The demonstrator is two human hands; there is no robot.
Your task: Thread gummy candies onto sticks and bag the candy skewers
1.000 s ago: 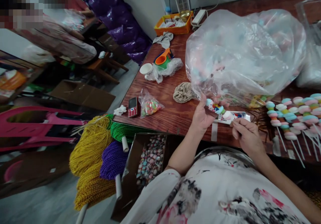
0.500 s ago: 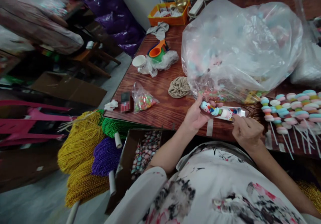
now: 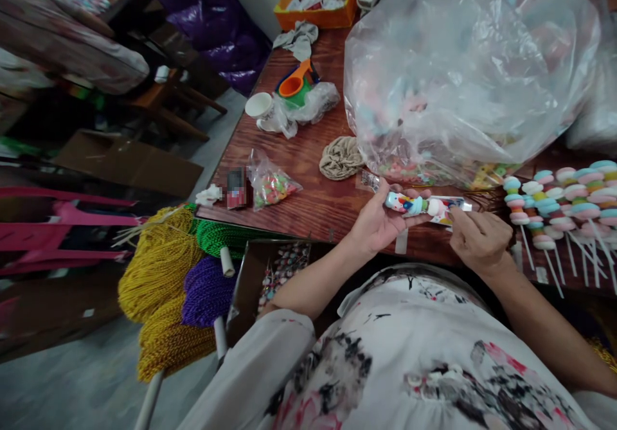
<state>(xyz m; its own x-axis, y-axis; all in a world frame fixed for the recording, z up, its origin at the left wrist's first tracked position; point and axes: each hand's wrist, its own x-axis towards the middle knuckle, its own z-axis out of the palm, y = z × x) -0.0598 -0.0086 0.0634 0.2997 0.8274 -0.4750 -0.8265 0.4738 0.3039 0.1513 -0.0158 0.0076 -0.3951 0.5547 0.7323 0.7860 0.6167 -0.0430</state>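
My left hand [image 3: 378,224] is wrapped round a stick of marshmallow-like pieces [image 3: 415,206] in blue, green, white and pink, inside a printed clear wrapper. The wrapper's crinkled end [image 3: 370,180] pokes out past the left thumb. At the other end, my right hand [image 3: 482,240] is closed, thumb and fingertips pinching at the wrapper edge; the exact grip is partly hidden. Beneath the stick lies a shiny printed wrapper [image 3: 450,202]. To the right of my right hand rest several similar marshmallow sticks [image 3: 573,205] with white handles.
Behind my hands bulges a large clear plastic bag [image 3: 463,76]. Leftward on the table are a beige cloth [image 3: 340,158], a small candy bag [image 3: 270,186], a white cup [image 3: 259,105] and an orange basket [image 3: 313,17]. Yellow cord bundles [image 3: 159,269] stand beside the table. Another person sits at far left.
The view has tilted down a little, so the table things sit higher in the picture. The wrapper's end now shows beyond my left thumb. Both hands stay at the marshmallow stick.
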